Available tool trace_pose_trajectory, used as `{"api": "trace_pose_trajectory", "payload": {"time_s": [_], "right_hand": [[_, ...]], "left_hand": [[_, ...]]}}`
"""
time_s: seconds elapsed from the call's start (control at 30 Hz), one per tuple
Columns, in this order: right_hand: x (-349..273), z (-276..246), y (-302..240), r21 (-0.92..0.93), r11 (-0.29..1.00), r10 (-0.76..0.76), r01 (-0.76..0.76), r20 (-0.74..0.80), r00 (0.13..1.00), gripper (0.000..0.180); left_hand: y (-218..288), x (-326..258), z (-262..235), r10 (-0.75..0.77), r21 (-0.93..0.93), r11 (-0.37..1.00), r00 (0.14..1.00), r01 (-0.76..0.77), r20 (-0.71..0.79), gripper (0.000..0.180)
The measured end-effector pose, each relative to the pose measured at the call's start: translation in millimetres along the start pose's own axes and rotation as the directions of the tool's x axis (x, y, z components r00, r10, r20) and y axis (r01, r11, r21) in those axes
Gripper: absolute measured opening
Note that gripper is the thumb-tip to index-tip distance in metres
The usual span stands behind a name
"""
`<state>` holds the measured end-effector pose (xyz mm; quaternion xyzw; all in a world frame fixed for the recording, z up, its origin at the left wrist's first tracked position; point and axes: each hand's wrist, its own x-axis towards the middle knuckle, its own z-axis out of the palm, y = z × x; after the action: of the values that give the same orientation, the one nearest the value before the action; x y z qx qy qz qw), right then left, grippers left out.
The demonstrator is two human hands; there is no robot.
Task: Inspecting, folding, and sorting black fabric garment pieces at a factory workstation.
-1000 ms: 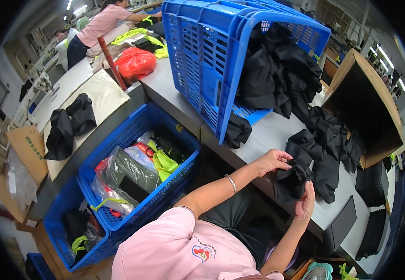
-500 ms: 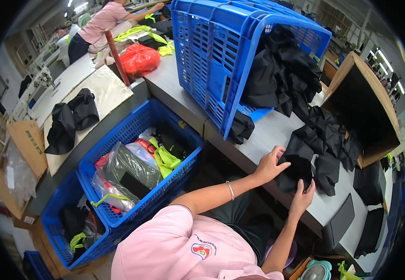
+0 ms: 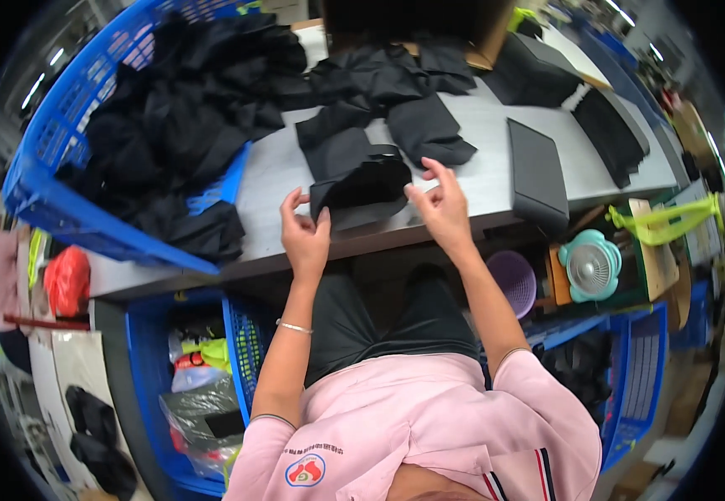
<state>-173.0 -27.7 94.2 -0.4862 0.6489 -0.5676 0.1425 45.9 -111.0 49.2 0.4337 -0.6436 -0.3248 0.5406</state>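
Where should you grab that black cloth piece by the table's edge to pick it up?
Probably by the two near corners of the black piece, coming from the person's side. It lies flat at the table edge, and the left hand and right hand flank it there.

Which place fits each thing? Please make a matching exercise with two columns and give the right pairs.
Things:
1. folded black cloth
2. blue crate
3. small round fan
4. red bag

Places:
A. lying on its side on the table, full of black cloth
B. between the two hands
C. far left, below the crate
D. under the table's right part

Pairs: 1-B, 2-A, 3-D, 4-C
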Motion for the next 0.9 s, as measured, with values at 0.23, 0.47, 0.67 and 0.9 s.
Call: {"api": "trace_pose_trajectory", "payload": {"time_s": [0.23, 0.47, 0.67, 0.9], "right_hand": [[32.8, -140.0, 86.5, -0.89, 0.372, -0.353, -0.263, -0.397, 0.847, 0.056], [41.5, -195.4, 144.6, -0.902, 0.338, 0.079, -0.268, -0.256, 0.963, 0.045], [63.8, -219.1, 163.2, -0.803, 0.499, 0.107, -0.325, -0.315, 0.943, 0.041], [23.3, -181.8, 64.6, -0.836, 0.545, -0.516, -0.068, -0.399, 0.758, 0.033]], "left_hand": [[-7.8, -2.6, -7.9, -0.108, -0.402, 0.902, 0.984, 0.156, 0.141, 0.055], [-11.6, -7.2, -10.6, -0.249, -0.418, 0.86, 0.955, 0.294, 0.161, 0.047], [-10.5, -4.4, -22.7, -0.244, -0.479, 0.828, 0.956, 0.291, 0.16, 0.055], [40.9, -30.0, -33.0, -0.046, -0.327, 0.945, 0.998, 0.03, -0.042, 0.047]]}}
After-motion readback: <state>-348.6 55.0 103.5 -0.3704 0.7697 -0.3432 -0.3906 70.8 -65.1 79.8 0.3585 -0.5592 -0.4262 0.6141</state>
